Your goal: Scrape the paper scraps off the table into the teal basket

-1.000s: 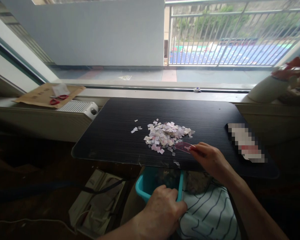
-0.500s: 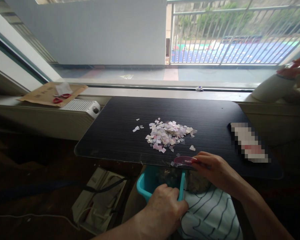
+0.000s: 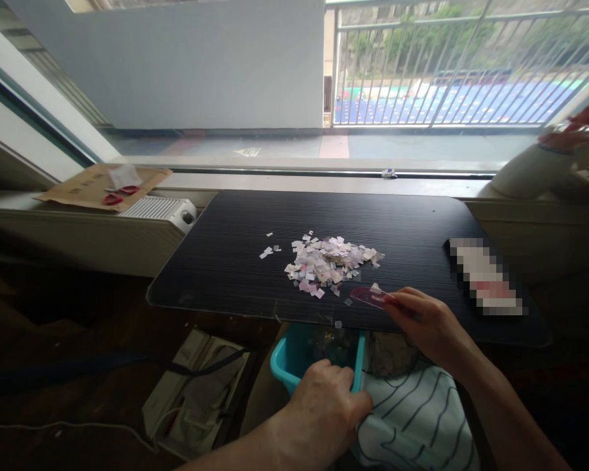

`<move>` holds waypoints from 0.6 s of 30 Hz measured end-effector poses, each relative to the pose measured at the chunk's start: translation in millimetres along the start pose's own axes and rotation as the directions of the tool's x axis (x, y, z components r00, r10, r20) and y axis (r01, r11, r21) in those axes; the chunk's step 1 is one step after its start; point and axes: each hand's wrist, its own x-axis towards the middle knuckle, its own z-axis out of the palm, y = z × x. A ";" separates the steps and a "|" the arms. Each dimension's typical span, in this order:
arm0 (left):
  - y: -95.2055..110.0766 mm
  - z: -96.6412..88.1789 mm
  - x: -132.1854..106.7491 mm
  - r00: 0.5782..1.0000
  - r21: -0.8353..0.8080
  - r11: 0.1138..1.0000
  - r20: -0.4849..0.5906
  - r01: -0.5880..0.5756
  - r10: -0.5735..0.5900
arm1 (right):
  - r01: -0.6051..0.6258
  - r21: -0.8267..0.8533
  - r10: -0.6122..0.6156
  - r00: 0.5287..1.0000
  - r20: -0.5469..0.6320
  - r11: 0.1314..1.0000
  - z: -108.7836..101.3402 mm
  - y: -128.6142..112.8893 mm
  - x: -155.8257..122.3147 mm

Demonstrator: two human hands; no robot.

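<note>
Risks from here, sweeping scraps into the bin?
1. The teal bin in the left hand sits under only a short stretch of the table edge; scraps swept wide may hit the floor.
2. The pink card in the right hand is narrower than the paper pile, so bits may slip past its ends.

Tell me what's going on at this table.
A person's right hand holds a pink card on the black table, just beside a pile of paper scraps. The left hand grips the rim of a teal bin below the table's near edge. A few loose scraps lie near that edge.
</note>
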 end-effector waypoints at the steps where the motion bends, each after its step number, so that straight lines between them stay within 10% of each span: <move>1: 0.0 0.6 -0.4 1.000 0.002 1.000 0.001 0.002 -0.002 | -0.002 -0.006 0.002 1.000 0.011 1.000 1.0 -0.3 1.1; 6: -0.5 0.4 -3.5 1.000 -0.008 1.000 -0.018 0.007 -0.007 | 0.043 0.044 -0.052 0.977 0.208 0.998 3.8 -8.0 -2.8; 18: -3.1 1.9 -4.2 1.000 -0.013 1.000 -0.022 0.017 -0.017 | 0.102 -0.045 -0.100 0.994 0.035 0.994 14.1 -27.2 19.0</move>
